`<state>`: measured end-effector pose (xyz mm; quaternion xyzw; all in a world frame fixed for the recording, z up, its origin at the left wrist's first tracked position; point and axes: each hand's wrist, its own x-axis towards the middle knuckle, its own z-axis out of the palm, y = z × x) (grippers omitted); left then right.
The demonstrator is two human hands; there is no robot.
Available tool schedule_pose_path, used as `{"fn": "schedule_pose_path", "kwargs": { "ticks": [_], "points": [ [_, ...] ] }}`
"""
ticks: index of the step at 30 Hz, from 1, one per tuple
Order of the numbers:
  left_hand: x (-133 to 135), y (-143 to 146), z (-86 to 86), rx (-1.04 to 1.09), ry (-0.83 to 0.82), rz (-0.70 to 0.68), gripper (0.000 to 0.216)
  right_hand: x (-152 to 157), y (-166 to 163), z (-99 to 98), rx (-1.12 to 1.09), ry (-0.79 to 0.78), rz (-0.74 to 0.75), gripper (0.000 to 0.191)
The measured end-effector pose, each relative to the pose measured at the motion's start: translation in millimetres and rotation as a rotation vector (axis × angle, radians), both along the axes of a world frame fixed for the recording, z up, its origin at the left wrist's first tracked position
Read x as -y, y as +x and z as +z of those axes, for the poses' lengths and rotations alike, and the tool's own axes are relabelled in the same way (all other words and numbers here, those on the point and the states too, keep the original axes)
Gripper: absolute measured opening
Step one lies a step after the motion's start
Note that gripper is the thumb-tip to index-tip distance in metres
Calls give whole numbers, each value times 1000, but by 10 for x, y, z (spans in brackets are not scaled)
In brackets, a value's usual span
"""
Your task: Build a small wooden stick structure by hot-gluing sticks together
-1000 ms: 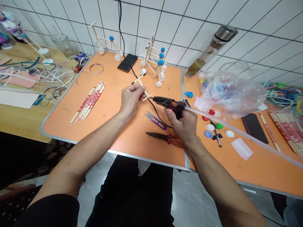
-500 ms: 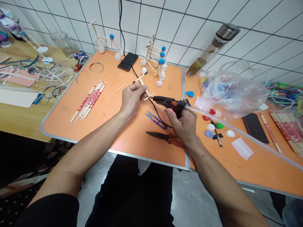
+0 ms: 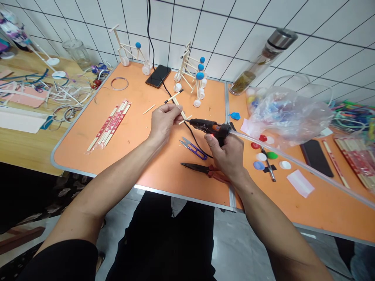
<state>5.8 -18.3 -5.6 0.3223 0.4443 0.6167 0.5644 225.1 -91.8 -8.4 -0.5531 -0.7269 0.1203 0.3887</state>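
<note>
Between the thumb and fingers of my left hand [image 3: 165, 121] is a small frame of wooden sticks [image 3: 175, 100], with a black-tipped crossbar at its far end and a short crosspiece at its near end. My right hand [image 3: 228, 152] is wrapped round a black hot glue gun [image 3: 206, 126]. Its nozzle points left and meets or nearly meets the near crosspiece; I cannot tell if they touch. A long clear glue stick [image 3: 281, 154] runs out of the gun's back to the right. Below the gun lie purple thread snips [image 3: 193, 149] and red-handled pliers [image 3: 202, 168].
Wrapped chopsticks [image 3: 109, 127] lie on the orange table at left. Stick models with white wheels and blue balls [image 3: 190, 72] stand at the back by a phone [image 3: 158, 76]. A glass bottle [image 3: 260, 62], a plastic bag [image 3: 288, 113] and bottle caps [image 3: 272, 155] are at right.
Both hands, the stick frame and the glue gun stay almost in place. At lower left, a person's dark patterned clothing has shifted, showing more of a brown wooden piece.
</note>
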Motion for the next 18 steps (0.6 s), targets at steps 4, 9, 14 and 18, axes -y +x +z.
{"fn": "schedule_pose_path", "kwargs": {
  "ticks": [4, 9, 14, 18],
  "points": [
    [-8, -4, -12, 0, 9, -1, 26, 2, -7, 8, -1, 5, 3, 44],
    [-17, -6, -19, 5, 21, -7, 27, -9, -21, 1, -14, 43, 18, 48],
    [-13, -6, -13, 8, 33, -14, 30, -12, -11, -10, 11, 66, 20, 47],
    [-14, -9, -13, 7, 35, -16, 29, -9, -15, 1, 3, 72, 28, 44]
  ]
}}
